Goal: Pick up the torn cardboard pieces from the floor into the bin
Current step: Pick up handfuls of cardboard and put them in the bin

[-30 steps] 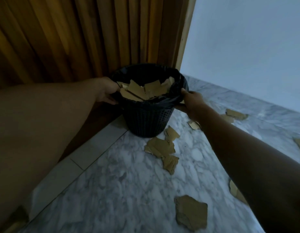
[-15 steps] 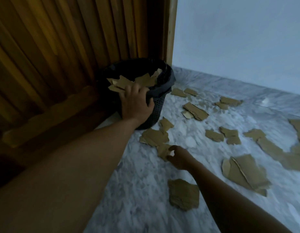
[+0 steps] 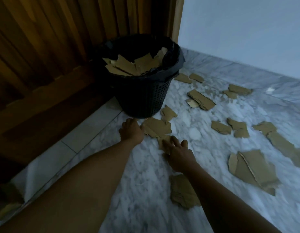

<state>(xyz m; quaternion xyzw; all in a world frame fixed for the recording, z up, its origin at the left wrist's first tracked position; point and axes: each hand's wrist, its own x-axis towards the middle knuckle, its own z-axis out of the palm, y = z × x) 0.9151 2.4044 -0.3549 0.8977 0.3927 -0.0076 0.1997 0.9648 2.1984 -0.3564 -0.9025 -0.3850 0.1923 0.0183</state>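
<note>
A black mesh bin (image 3: pixel 142 96) with a dark liner stands in the corner, piled with torn cardboard (image 3: pixel 134 64). Just in front of it a wide cardboard piece (image 3: pixel 156 127) lies on the marble floor; my left hand (image 3: pixel 131 132) is down at its left edge, fingers curled against it. My right hand (image 3: pixel 177 153) lies flat with fingers spread on a smaller piece (image 3: pixel 162 140) just below. Neither piece is lifted. Several more torn pieces lie scattered to the right, among them a large one (image 3: pixel 251 170) and one (image 3: pixel 183 192) beside my right forearm.
A ribbed wooden door (image 3: pixel 53 47) rises behind and left of the bin, with a pale tile strip (image 3: pixel 88 132) along its foot. A white wall (image 3: pixel 246 31) closes the back right. Grey-white marble floor (image 3: pixel 146 190) spreads between the scraps.
My left hand has left the bin rim and dropped to the floor at the wide piece. My right hand has moved forward onto the smaller piece.
</note>
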